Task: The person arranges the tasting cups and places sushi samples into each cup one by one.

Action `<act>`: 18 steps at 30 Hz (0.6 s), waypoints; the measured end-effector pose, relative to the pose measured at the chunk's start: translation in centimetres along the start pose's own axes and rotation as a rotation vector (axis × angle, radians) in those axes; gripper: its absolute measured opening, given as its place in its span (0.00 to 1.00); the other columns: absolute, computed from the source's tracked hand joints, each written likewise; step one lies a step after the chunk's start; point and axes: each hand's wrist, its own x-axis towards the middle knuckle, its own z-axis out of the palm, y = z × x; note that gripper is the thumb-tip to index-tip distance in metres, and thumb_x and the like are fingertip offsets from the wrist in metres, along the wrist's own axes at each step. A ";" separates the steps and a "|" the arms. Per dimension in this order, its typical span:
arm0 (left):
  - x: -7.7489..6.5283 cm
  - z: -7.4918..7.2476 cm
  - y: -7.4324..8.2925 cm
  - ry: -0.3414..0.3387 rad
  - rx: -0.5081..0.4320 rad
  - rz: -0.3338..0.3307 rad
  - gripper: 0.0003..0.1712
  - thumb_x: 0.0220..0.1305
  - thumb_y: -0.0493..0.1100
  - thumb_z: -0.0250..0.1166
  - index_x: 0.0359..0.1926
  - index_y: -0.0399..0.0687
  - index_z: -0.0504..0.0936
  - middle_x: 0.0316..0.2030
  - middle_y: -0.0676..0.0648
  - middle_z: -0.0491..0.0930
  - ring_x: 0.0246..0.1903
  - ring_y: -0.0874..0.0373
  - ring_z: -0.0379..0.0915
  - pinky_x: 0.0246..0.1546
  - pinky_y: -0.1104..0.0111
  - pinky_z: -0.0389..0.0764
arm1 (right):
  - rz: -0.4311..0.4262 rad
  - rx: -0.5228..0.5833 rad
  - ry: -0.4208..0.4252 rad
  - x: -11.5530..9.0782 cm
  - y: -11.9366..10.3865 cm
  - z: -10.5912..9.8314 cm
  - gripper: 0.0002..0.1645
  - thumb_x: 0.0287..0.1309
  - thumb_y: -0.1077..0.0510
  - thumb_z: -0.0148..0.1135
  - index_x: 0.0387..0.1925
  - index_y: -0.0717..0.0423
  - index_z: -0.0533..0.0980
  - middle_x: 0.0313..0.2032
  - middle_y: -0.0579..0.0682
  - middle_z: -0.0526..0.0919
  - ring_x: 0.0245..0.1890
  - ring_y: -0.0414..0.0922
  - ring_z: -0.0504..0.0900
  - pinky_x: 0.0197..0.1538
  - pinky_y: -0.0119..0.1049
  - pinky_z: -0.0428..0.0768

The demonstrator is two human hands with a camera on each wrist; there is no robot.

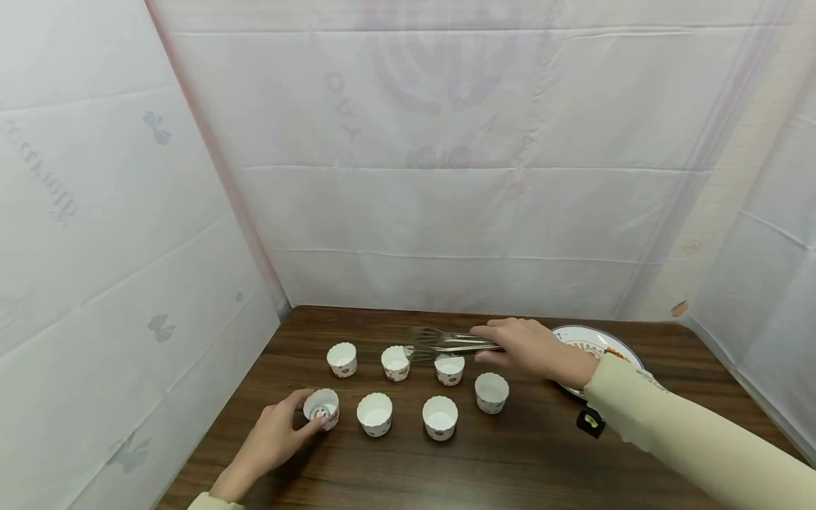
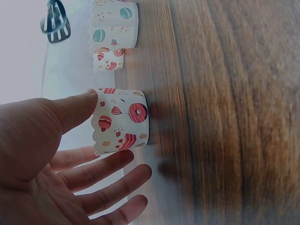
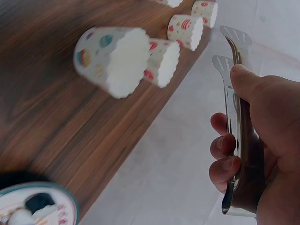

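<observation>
My left hand (image 1: 270,435) holds a white paper baking cup (image 2: 123,124) by its sides, thumb at one side and fingers at the other. This cup, printed with red donuts and cake slices, stands on the wooden table at the near left. Inside it sits a small round thing, too small to make out. My right hand (image 1: 525,347) grips metal serving tongs (image 3: 239,136) with slotted heads, raised level above the back cups. The heads are slightly apart, with nothing between them. Below the tongs stand a paper cup (image 1: 396,363) and another cup (image 1: 449,371).
More paper cups stand in two loose rows, among them a front cup (image 1: 440,418). A rimmed plate (image 1: 576,333) with food is at the right, partly hidden by my right arm. A small dark object (image 1: 591,422) with a yellow-green patch shows beside my sleeve. White sheeting (image 1: 472,234) surrounds the table.
</observation>
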 end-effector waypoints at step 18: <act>-0.4 -0.1 0.3 0.091 0.030 0.095 0.35 0.58 0.45 0.79 0.63 0.35 0.78 0.53 0.38 0.82 0.37 0.55 0.75 0.34 0.63 0.78 | 0.171 -0.023 0.011 -7.9 4.7 -1.8 0.30 0.69 0.43 0.65 0.64 0.57 0.78 0.53 0.54 0.85 0.39 0.45 0.86 0.31 0.38 0.80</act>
